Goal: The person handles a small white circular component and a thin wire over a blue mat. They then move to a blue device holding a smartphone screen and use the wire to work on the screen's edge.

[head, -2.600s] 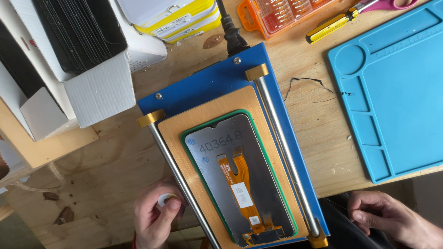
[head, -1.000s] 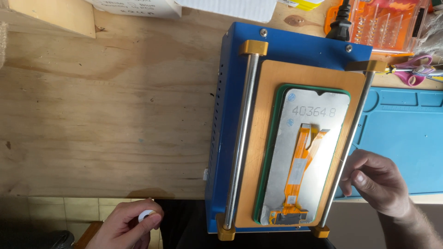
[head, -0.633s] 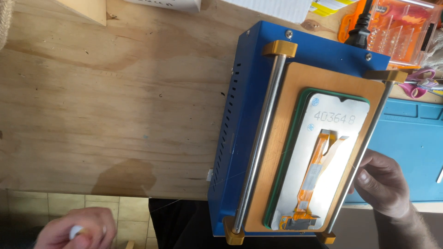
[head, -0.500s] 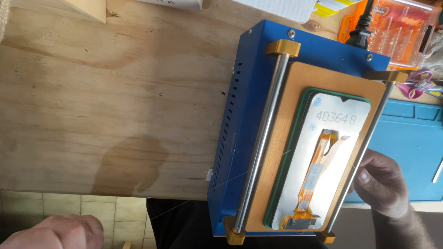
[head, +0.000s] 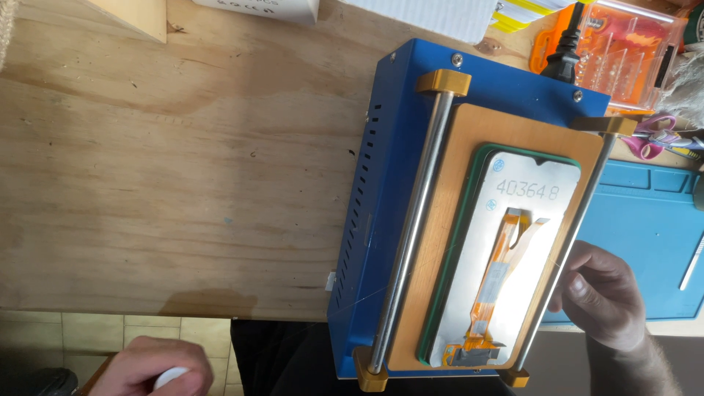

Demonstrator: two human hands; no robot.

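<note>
A blue box-shaped machine [head: 389,176] sits on the wooden bench, with an orange pad [head: 447,242] between two steel rails. A phone screen panel [head: 513,220] lies back-up on the pad, its orange flex cable [head: 495,286] showing. My right hand [head: 605,297] rests against the right rail [head: 568,253], fingers pinched. A very thin wire [head: 359,297] runs leftward across the machine. My left hand [head: 150,367] is below the bench edge at bottom left, closed around a small white spool [head: 170,378].
A blue silicone work mat [head: 653,235] lies right of the machine. An orange parts case [head: 623,51], a black power plug [head: 565,51] and pink-handled scissors [head: 656,136] sit at the back right. White boxes [head: 411,11] line the far edge. Tiled floor shows below.
The view has swung left and back. My left hand has drawn away from the machine, down past the bench edge with the white spool. My right hand has moved up to the right rail.
</note>
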